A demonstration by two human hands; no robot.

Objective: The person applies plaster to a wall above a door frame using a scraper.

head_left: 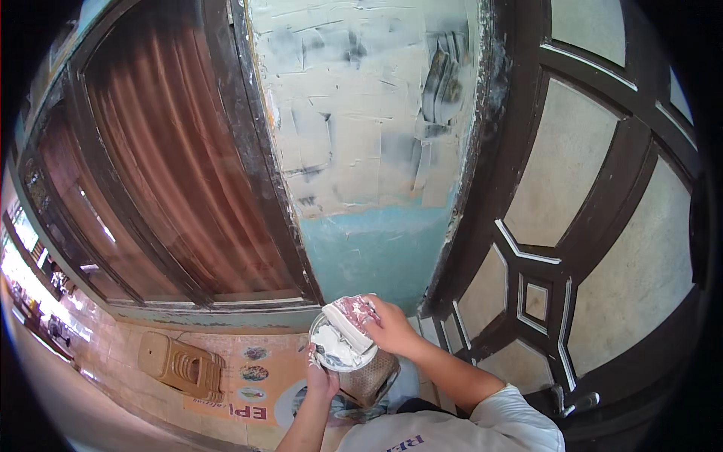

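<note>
My left hand (321, 379) grips a small round container (360, 377) of white putty from below, near the bottom middle of the view. My right hand (386, 325) holds a flat putty knife (348, 320) smeared with white and reddish filler; its blade rests across the container's open top. Straight ahead stands a narrow wall strip (369, 128) between two dark frames, its upper part covered in patchy white filler and its lower part bare blue-green.
A dark wooden window frame with a brownish curtain (173, 158) stands to the left. A dark panelled door with frosted panes (572, 226) and a metal handle (576, 403) is on the right. Stacked plastic stools (184, 365) and a printed sheet (252, 388) lie on the floor.
</note>
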